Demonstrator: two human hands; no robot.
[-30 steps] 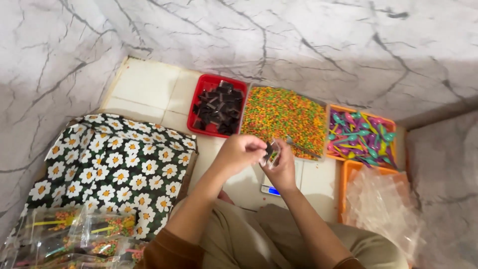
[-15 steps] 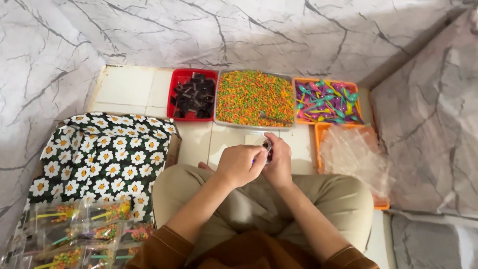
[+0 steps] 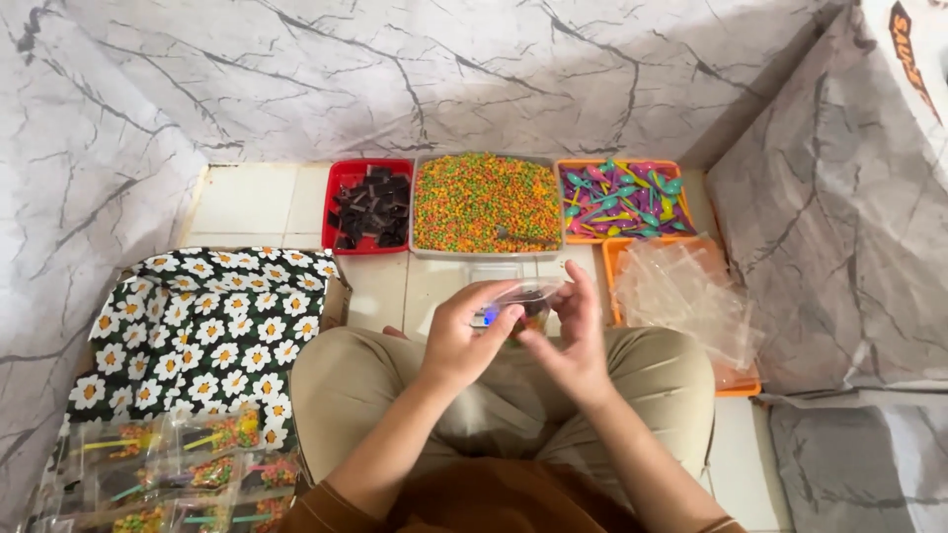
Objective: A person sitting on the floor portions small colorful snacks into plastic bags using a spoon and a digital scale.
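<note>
My left hand (image 3: 462, 337) and my right hand (image 3: 571, 332) meet above my lap, both pinching a small clear plastic bag (image 3: 526, 297) with some dark and colourful bits inside. Just beyond the hands a small scale (image 3: 491, 276) lies on the tiled floor, partly hidden by my fingers. Behind it sits a clear tray of small multicoloured candy (image 3: 485, 202). A red tray of dark packets (image 3: 367, 207) is to its left. To its right stands an orange tray of colourful plastic spoons (image 3: 618, 198).
An orange tray of empty clear bags (image 3: 681, 296) lies at my right knee. A box under a daisy-print cloth (image 3: 202, 321) is on my left, with filled packets (image 3: 163, 474) in front of it. Marble-patterned walls enclose the corner.
The view has shifted so the trays sit further left and lower. My hands stayed together over my lap, and the clear bag now shows more plainly between them.
</note>
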